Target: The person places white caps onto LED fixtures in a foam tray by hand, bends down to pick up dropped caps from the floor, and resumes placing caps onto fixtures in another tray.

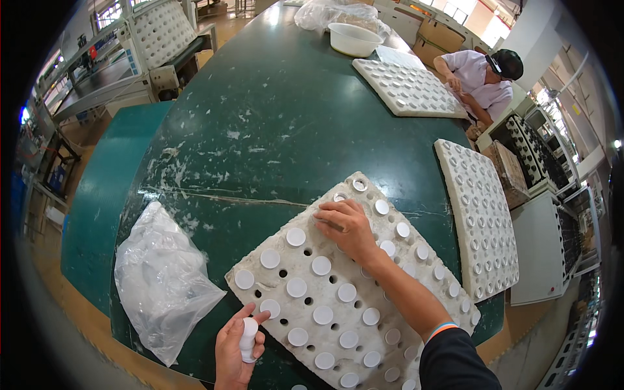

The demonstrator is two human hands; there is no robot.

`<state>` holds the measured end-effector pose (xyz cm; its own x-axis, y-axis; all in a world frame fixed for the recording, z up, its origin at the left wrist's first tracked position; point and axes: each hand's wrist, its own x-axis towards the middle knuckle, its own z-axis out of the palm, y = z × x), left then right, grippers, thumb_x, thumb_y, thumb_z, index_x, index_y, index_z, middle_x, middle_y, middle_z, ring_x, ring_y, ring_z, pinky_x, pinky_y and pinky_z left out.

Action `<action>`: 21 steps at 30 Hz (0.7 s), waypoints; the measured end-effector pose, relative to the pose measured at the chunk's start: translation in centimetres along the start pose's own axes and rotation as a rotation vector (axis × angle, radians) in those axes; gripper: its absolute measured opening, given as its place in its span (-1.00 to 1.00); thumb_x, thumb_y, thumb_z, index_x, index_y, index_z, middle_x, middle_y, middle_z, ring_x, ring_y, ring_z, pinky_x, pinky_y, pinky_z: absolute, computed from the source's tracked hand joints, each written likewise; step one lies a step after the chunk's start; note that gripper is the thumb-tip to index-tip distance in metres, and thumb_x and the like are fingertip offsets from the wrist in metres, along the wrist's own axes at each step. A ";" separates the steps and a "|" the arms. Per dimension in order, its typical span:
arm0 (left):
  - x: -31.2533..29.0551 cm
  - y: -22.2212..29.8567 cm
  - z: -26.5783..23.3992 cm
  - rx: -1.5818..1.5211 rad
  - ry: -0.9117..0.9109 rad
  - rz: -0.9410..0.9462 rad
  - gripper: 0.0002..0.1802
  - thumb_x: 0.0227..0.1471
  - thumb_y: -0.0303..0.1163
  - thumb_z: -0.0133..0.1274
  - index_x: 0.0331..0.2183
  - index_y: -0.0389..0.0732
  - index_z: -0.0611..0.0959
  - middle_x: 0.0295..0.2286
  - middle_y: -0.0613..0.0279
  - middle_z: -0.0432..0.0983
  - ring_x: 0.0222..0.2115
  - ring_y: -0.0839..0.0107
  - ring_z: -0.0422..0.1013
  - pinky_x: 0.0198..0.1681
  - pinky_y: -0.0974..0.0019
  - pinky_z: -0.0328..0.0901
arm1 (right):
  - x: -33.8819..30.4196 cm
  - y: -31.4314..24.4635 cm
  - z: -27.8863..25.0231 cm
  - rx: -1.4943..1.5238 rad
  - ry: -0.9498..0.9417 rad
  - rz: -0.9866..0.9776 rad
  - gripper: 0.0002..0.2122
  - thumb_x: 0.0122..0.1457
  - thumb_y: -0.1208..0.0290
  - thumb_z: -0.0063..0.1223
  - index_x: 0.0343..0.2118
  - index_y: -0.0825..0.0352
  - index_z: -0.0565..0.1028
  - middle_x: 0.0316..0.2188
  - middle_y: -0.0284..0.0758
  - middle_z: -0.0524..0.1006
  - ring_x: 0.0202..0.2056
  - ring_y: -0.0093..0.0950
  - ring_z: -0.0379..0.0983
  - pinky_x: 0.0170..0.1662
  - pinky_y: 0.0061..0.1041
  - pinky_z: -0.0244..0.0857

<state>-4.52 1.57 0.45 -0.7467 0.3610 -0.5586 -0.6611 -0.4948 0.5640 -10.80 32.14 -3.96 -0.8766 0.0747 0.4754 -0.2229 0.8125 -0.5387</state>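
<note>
My left hand [235, 351] is curled around a short stack of white discs [247, 339] by the near left edge of a pale, rough board [323, 292]. Rows of round holes run across this board, and flat white discs [321, 265] cover many of them. Over the board's far part reaches my right hand [350, 233], its fingers bent together and pointing down at a spot in the far left row. Whatever lies under those fingertips is hidden. Beyond them, two spots near the far corner hold ring-like pieces [359, 185] that look uncovered.
Left of the board lies a clear plastic bag [162, 279] with white contents on the green table [260, 130]. Two more studded boards [478, 214] [409, 88] lie along the right side. A white basin [354, 40] stands at the back; a person [484, 81] sits at the far right.
</note>
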 end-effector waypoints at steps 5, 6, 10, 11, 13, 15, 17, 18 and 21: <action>0.2 0.0 -0.7 0.056 0.037 -0.018 -0.58 0.13 -0.32 -0.06 -0.08 -0.44 0.35 -0.29 -0.16 0.45 -0.58 0.51 0.40 -0.71 0.56 0.25 | 0.1 -0.2 -0.1 -0.002 -0.022 0.010 -0.80 -0.07 0.42 0.19 -0.31 0.24 0.59 -0.23 -0.38 0.54 -0.20 -0.41 0.38 -0.03 -0.41 0.19; 0.2 0.0 -0.7 0.055 0.038 -0.018 -0.58 0.13 -0.32 -0.06 -0.08 -0.44 0.35 -0.29 -0.16 0.45 -0.58 0.51 0.40 -0.71 0.56 0.25 | 0.1 -0.3 -0.2 -0.013 -0.025 0.005 -0.80 -0.07 0.43 0.19 -0.31 0.24 0.59 -0.23 -0.39 0.54 -0.20 -0.41 0.38 -0.03 -0.41 0.19; 0.4 0.0 -1.1 0.080 0.078 0.006 -0.62 0.13 -0.33 -0.07 -0.11 -0.43 0.40 -0.36 -0.03 0.48 -0.56 0.51 0.39 -0.67 0.55 0.24 | -0.1 -0.2 -0.2 -0.046 -0.023 0.004 -0.80 -0.06 0.42 0.19 -0.30 0.23 0.59 -0.23 -0.40 0.54 -0.20 -0.40 0.37 -0.04 -0.41 0.20; 0.4 0.0 -1.2 0.084 0.075 0.006 -0.62 0.13 -0.32 -0.07 -0.11 -0.42 0.40 -0.36 -0.02 0.48 -0.56 0.51 0.39 -0.68 0.55 0.23 | -0.1 -0.2 -0.2 -0.046 -0.025 0.005 -0.80 -0.06 0.42 0.19 -0.30 0.23 0.59 -0.23 -0.40 0.54 -0.20 -0.40 0.37 -0.04 -0.41 0.20; 0.3 0.0 -1.1 0.069 0.078 0.006 -0.63 0.13 -0.34 -0.07 -0.11 -0.42 0.40 -0.37 -0.02 0.48 -0.56 0.50 0.39 -0.68 0.55 0.24 | 0.0 -0.2 -0.1 -0.041 -0.016 -0.010 -0.80 -0.06 0.42 0.19 -0.30 0.22 0.59 -0.22 -0.40 0.54 -0.20 -0.40 0.37 -0.04 -0.41 0.20; 0.3 0.1 -0.9 0.053 0.081 0.006 -0.63 0.12 -0.35 -0.07 -0.11 -0.42 0.40 -0.37 -0.01 0.48 -0.56 0.50 0.39 -0.68 0.54 0.24 | 0.1 -0.3 -0.1 -0.040 -0.025 -0.005 -0.80 -0.06 0.42 0.19 -0.30 0.22 0.59 -0.21 -0.41 0.54 -0.20 -0.40 0.37 -0.04 -0.41 0.20; 0.3 0.2 -0.6 0.006 0.080 -0.002 -0.64 0.10 -0.39 -0.07 -0.11 -0.43 0.39 -0.37 -0.02 0.47 -0.55 0.50 0.39 -0.67 0.54 0.25 | 0.1 -0.3 -0.1 -0.039 -0.032 -0.002 -0.80 -0.06 0.42 0.19 -0.30 0.22 0.59 -0.21 -0.42 0.54 -0.19 -0.40 0.37 -0.04 -0.41 0.20; 0.3 0.3 -0.6 0.005 0.080 -0.002 -0.64 0.10 -0.39 -0.07 -0.11 -0.43 0.39 -0.37 -0.02 0.47 -0.55 0.50 0.39 -0.67 0.54 0.25 | 0.1 -0.3 -0.1 -0.047 -0.035 -0.008 -0.80 -0.05 0.43 0.19 -0.30 0.22 0.59 -0.21 -0.42 0.54 -0.19 -0.40 0.37 -0.04 -0.41 0.20; 0.4 0.4 -0.6 0.013 0.060 0.005 -0.64 0.06 -0.44 -0.05 -0.11 -0.43 0.40 -0.36 -0.03 0.48 -0.55 0.50 0.39 -0.67 0.53 0.26 | 0.1 -0.3 0.1 -0.054 0.023 -0.021 -0.82 -0.04 0.41 0.17 -0.31 0.20 0.59 -0.22 -0.46 0.54 -0.19 -0.43 0.37 -0.07 -0.41 0.20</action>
<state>-5.01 0.99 0.08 -0.7446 0.3105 -0.5909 -0.6586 -0.4863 0.5743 -10.87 31.87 -3.81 -0.8618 0.0704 0.5024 -0.2172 0.8437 -0.4908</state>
